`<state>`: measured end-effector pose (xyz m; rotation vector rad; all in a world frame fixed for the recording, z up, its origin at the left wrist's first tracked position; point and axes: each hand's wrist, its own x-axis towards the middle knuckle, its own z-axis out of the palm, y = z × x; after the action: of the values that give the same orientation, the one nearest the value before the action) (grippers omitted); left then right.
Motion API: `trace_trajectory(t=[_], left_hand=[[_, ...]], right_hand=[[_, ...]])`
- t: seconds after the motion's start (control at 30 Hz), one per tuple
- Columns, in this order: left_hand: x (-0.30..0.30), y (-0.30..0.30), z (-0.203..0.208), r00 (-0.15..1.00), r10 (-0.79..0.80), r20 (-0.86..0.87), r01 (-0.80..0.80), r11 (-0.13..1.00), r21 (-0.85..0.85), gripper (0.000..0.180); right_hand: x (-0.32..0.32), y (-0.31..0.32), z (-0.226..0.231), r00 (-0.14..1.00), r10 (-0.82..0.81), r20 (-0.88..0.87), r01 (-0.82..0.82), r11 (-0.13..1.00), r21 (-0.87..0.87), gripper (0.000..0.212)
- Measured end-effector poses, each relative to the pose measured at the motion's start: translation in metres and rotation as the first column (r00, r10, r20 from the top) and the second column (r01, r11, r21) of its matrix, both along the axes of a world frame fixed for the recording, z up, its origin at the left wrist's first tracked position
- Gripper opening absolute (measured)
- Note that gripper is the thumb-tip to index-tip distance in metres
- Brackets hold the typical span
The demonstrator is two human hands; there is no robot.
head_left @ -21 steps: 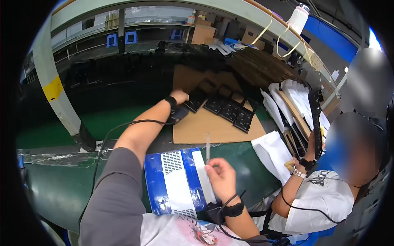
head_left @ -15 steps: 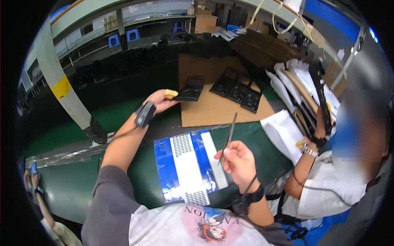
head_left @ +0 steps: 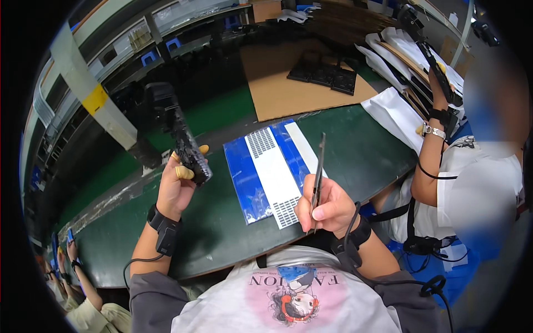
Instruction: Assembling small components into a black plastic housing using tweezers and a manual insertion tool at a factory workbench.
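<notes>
While the left hand is gripping the lower end of a black part, yellow finger covers are showing on some of its fingers. The black part is slanting upward to the left of a blue sheet, its upper end leaning left and away from the person. The right hand is pinching slim dark tweezers between thumb and fingers, with their long end pointing up and away from the person.

On the green desk, the blue sheet is lying between the two hands. A white label sheet with rows of small dark rectangles is lying across it, jutting past its near edge, and a narrow white strip is running along its right side.

Farther off, a cardboard sheet is bearing several black pieces set close together. White bags are lying right of the cardboard sheet, and beside them a co-worker's hand is holding up another dark part.
</notes>
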<state>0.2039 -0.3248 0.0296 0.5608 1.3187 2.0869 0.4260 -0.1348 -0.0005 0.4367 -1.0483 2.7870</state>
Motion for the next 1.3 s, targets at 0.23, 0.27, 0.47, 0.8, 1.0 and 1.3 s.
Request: trace_trajectory(t=[0.23,0.27,0.47,0.8,1.0,1.3], left_hand=[[0.026,-0.003,-0.018,0.997,-0.059,0.048,0.060,0.998,-0.006,0.056],[0.027,-0.002,-0.025,0.995,-0.073,0.068,0.075,0.997,-0.022,0.057],[0.041,0.000,-0.010,0.981,-0.137,0.136,0.128,0.989,0.074,0.057],[0.042,-0.018,-0.008,0.982,0.161,0.096,-0.176,0.968,0.179,0.049],[0.037,-0.017,-0.017,0.952,0.132,0.277,-0.150,0.988,0.044,0.061],[0.052,-0.013,-0.002,0.933,0.072,0.352,-0.086,0.996,0.022,0.071]], right_hand=[[0.020,-0.003,-0.002,0.967,0.240,-0.085,-0.241,0.971,0.003,0.044],[0.022,-0.003,-0.002,0.965,0.252,-0.075,-0.253,0.968,0.003,0.044],[0.013,0.000,0.011,0.982,-0.028,0.189,-0.013,0.977,0.214,0.024],[-0.100,0.032,0.008,0.816,-0.511,0.271,0.246,0.730,0.637,0.030],[-0.136,0.045,-0.001,0.678,-0.677,0.287,0.436,0.684,0.585,0.018],[-0.132,0.043,-0.026,0.630,-0.731,0.262,0.485,0.634,0.602,0.011]])
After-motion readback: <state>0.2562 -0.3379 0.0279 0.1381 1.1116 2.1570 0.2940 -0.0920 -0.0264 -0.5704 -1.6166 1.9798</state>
